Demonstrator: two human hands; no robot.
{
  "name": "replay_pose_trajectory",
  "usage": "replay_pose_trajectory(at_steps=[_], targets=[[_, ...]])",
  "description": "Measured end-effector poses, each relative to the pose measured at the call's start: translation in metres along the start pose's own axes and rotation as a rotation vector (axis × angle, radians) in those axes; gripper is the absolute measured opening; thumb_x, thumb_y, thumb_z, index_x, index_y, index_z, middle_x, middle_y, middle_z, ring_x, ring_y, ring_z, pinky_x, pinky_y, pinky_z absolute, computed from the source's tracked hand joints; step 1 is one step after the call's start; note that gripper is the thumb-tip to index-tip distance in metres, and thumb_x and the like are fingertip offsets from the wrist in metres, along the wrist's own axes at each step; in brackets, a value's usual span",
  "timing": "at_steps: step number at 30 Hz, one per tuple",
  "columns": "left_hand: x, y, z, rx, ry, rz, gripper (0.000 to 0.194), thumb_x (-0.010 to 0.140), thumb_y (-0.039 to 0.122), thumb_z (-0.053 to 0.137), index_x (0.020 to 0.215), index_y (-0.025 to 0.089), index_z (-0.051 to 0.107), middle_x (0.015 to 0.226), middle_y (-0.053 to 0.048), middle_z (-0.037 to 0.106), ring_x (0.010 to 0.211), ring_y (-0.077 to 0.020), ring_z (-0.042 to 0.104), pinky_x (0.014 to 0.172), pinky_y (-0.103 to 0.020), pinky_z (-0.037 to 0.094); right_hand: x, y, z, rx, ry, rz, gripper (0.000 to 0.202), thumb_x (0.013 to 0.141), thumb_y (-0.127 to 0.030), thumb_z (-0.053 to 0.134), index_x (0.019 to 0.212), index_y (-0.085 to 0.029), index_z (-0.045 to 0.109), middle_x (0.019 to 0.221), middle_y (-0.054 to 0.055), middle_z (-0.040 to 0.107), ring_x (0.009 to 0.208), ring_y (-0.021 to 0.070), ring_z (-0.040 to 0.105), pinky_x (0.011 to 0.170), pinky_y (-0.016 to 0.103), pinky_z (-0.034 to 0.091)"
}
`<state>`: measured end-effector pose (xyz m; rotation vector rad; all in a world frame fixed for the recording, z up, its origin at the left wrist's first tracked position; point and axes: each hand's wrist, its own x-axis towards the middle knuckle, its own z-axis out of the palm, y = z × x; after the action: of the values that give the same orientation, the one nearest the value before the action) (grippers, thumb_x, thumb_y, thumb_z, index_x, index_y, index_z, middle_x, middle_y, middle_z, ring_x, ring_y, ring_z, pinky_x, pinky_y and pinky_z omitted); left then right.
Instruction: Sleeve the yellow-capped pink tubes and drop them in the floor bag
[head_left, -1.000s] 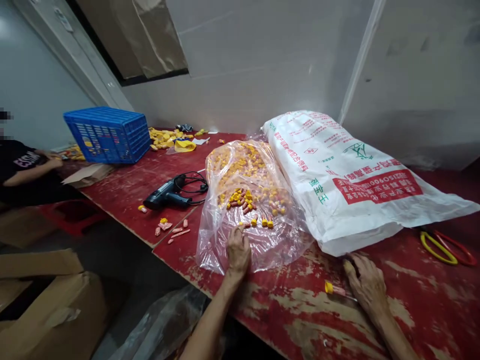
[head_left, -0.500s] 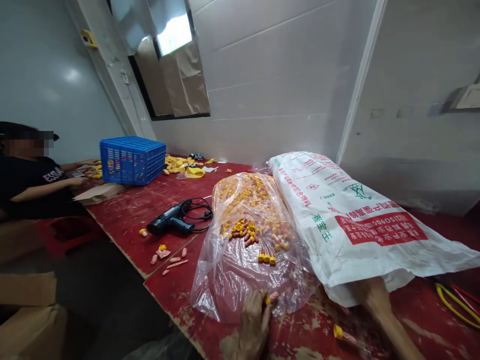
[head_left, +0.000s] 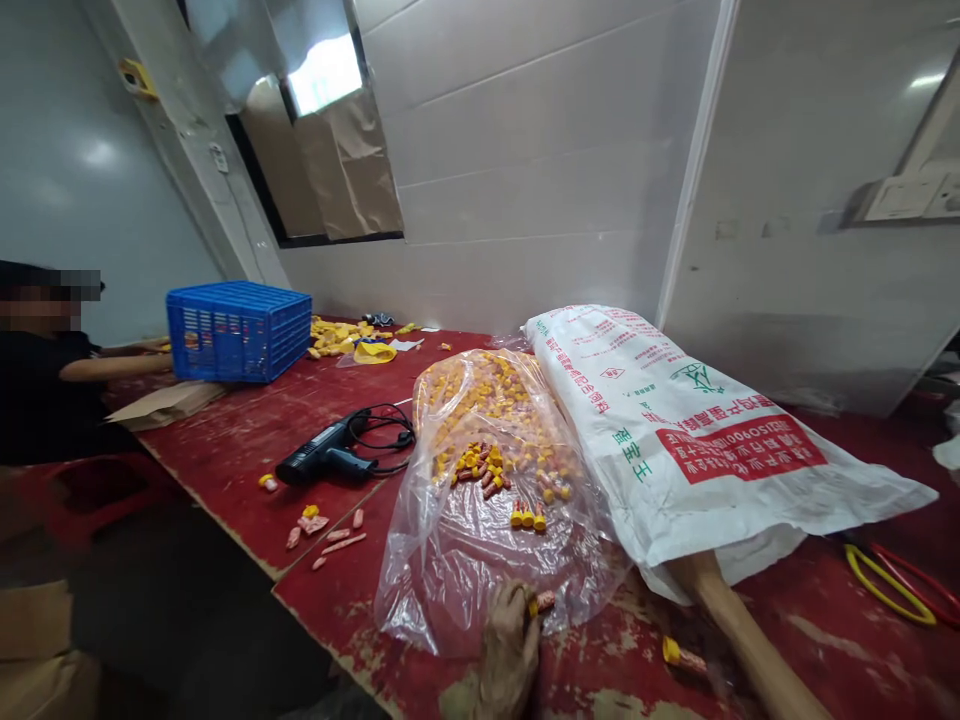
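My left hand rests at the near edge of a clear plastic bag, its fingers closed on a small pink piece with a yellow cap. The bag holds many such yellow-capped pieces, and a small pile and a row of three show near its middle. My right hand is inside the open end of a white printed sack; only the wrist and forearm show, so its fingers are hidden. Another yellow-capped piece lies on the table left of that forearm.
A black heat gun with its cable lies left of the bag, near loose pink pieces. Farther back stand a blue crate and yellow pieces. A person sits at far left. Yellow and red handles lie at right.
The view has turned slightly to the right. My left hand keeps its hold beside the bag, and my right hand remains in the sack. The person at left has reached farther behind the crate.
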<state>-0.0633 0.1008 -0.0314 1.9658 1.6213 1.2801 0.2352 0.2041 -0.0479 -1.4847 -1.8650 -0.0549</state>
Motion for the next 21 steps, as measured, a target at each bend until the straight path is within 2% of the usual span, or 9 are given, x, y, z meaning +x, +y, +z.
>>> replay_pose_trajectory(at_steps=[2,5,8,10,13,16,18,21], targets=[[0.001,0.002,-0.002,-0.017,-0.018,-0.02,0.018,0.083,0.023,0.047,0.077,0.022,0.063,0.08,-0.005,0.065,0.079,-0.0202,0.063,0.072,-0.032,0.051,-0.013,-0.002,-0.019,-0.07,-0.005,0.096,0.019,0.075,-0.025,0.046,0.075,-0.025,0.065,0.08,0.008,0.067,0.086,0.0268,0.06,0.077,0.042,0.048],[0.002,0.002,-0.005,-0.1,-0.02,-0.064,0.018,0.083,0.033,0.05,0.083,0.022,0.064,0.081,-0.005,0.066,0.078,-0.0207,0.062,0.072,-0.034,0.051,-0.05,-0.017,-0.055,-0.106,-0.044,0.233,0.025,0.077,-0.029,0.047,0.091,-0.02,0.066,0.091,0.01,0.067,0.092,0.0268,0.057,0.081,0.043,0.044],[-0.002,0.007,-0.002,-0.227,-0.019,-0.165,0.023,0.08,0.037,0.055,0.094,0.021,0.063,0.09,-0.005,0.067,0.083,-0.021,0.063,0.076,-0.034,0.051,-0.086,-0.048,-0.088,0.109,-0.12,0.286,0.031,0.081,-0.033,0.047,0.103,-0.021,0.065,0.098,0.008,0.066,0.093,0.023,0.056,0.08,0.038,0.046],[-0.01,0.019,0.002,-0.34,-0.089,-0.209,0.023,0.079,0.037,0.057,0.095,0.021,0.063,0.092,-0.005,0.068,0.085,-0.0205,0.063,0.076,-0.032,0.051,-0.103,-0.07,-0.102,0.272,-0.192,0.298,0.029,0.084,-0.035,0.048,0.104,-0.021,0.065,0.098,0.007,0.066,0.091,0.0208,0.058,0.079,0.034,0.047],[-0.025,0.046,0.009,-0.474,-0.25,-0.185,0.019,0.079,0.032,0.059,0.091,0.02,0.066,0.09,-0.005,0.068,0.084,-0.0188,0.063,0.074,-0.029,0.051,-0.119,-0.092,-0.112,0.395,-0.308,0.266,0.028,0.086,-0.035,0.051,0.107,-0.022,0.065,0.103,0.007,0.066,0.095,0.0202,0.059,0.085,0.035,0.047],[-0.037,0.065,0.015,-0.516,-0.328,-0.163,0.016,0.078,0.028,0.06,0.089,0.019,0.068,0.087,-0.005,0.067,0.083,-0.0177,0.062,0.075,-0.028,0.05,-0.127,-0.101,-0.11,0.398,-0.365,0.188,0.028,0.087,-0.032,0.052,0.112,-0.024,0.063,0.112,0.007,0.064,0.107,0.0215,0.056,0.095,0.04,0.043],[-0.042,0.068,0.018,-0.538,-0.33,-0.191,0.016,0.078,0.027,0.06,0.089,0.019,0.068,0.088,-0.005,0.067,0.085,-0.0175,0.062,0.076,-0.028,0.05,-0.129,-0.104,-0.106,0.375,-0.362,0.143,0.028,0.086,-0.03,0.053,0.112,-0.024,0.063,0.112,0.007,0.064,0.114,0.0232,0.052,0.099,0.043,0.04],[-0.048,0.064,0.019,-0.579,-0.335,-0.271,0.018,0.077,0.03,0.062,0.09,0.019,0.068,0.091,-0.005,0.067,0.087,-0.0178,0.062,0.079,-0.028,0.049,-0.13,-0.109,-0.104,0.358,-0.375,0.123,0.027,0.084,-0.028,0.056,0.109,-0.024,0.065,0.104,0.006,0.067,0.11,0.0248,0.053,0.098,0.048,0.039]])
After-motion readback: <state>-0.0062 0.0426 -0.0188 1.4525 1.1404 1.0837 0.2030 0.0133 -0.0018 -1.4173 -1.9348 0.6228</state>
